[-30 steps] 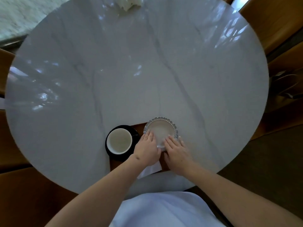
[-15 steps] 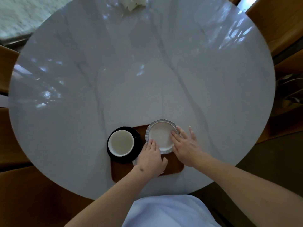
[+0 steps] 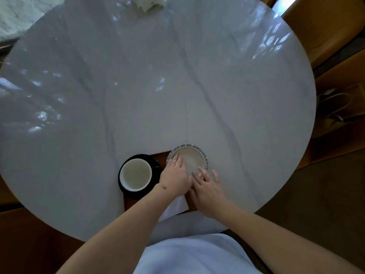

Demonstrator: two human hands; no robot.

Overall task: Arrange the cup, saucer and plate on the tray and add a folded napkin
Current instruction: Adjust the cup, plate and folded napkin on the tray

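- The plate [image 3: 190, 158] sits at the far right corner of the tray [image 3: 161, 157], its fluted rim overhanging the table [image 3: 177, 76].
- The left hand [image 3: 174, 177] lies flat, fingers straight on the plate's near left rim, gripping nothing.
- The right hand [image 3: 208, 189] rests relaxed at the near right rim, fingertips touching it.
- The plate looks like stiff, brittle, glazed ceramic, so probably slippery; best held at opposite rims.
- The cup [image 3: 135, 174] stands in the saucer [image 3: 154, 164] at the tray's left.
- The napkin [image 3: 175, 206] is soft and light, lying under the left wrist.
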